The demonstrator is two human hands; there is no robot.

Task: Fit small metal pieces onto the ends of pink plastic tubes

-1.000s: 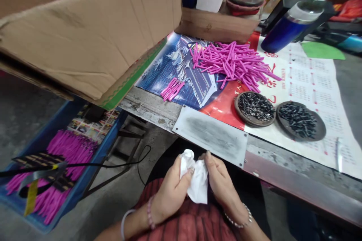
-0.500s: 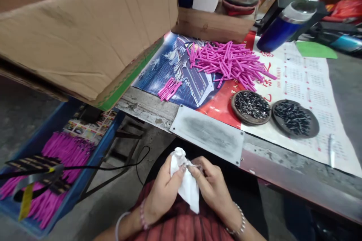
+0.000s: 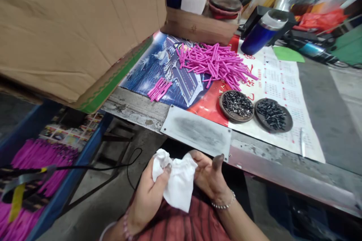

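A crumpled white tissue hangs over my lap, its upper left part bunched up. My left hand pinches that bunched part between thumb and fingers. At the tissue's right edge is my right hand, palm partly turned up, thumb raised well away from the fingers. Dark smudges mark the right thumb tip. Some right fingertips are partly hidden by the tissue, and I cannot tell whether they touch it. Just beyond the hands, a pale metal plate with a dark grey smear lies at the table's edge.
Pink sticks lie heaped on a printed poster, beside a smaller pink bunch. Two shallow bowls, one of metal bits and one of black pieces, stand right. A cardboard box overhangs the left; a blue bin sits below.
My right thumb has lifted off the tissue and the right hand has opened out. The tissue is spread wider, still in my left hand. The view has shifted slightly right.
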